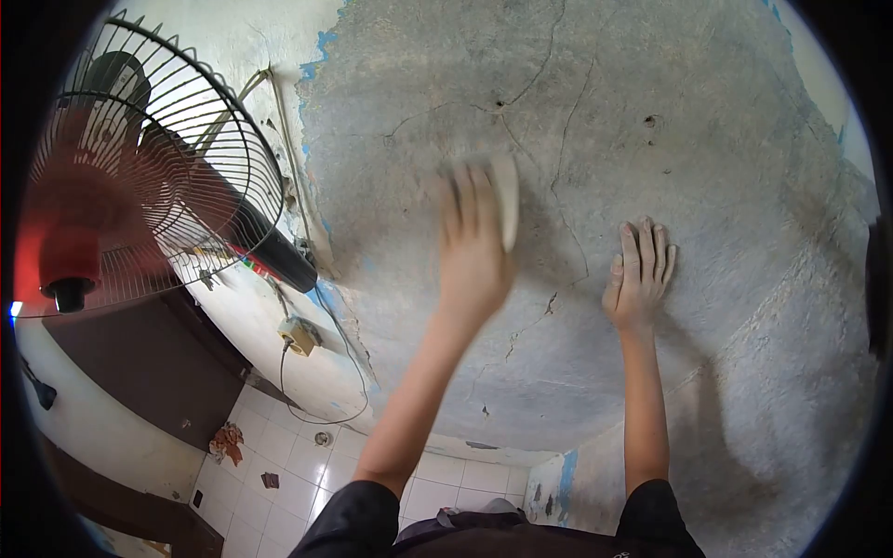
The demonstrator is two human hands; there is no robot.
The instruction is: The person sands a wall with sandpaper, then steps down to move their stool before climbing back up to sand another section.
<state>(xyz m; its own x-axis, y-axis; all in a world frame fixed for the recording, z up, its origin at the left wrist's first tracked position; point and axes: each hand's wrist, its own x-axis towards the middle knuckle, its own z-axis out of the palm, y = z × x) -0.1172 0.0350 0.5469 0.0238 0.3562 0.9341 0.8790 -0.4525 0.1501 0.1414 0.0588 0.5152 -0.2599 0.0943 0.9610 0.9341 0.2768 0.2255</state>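
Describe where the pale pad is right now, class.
In the head view, the pale pad is in the upper middle, held in the left hand at the grey wall, higher than and left of the right hand.

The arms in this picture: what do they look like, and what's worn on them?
They're human, with short black sleeves. The left hand is ungloved but blurred; the right hand is ungloved too, its fingers looking dusty. No watch or bracelet shows.

Place: likely home room | signs: caged fan, white-tiled floor, socket, peeling wall
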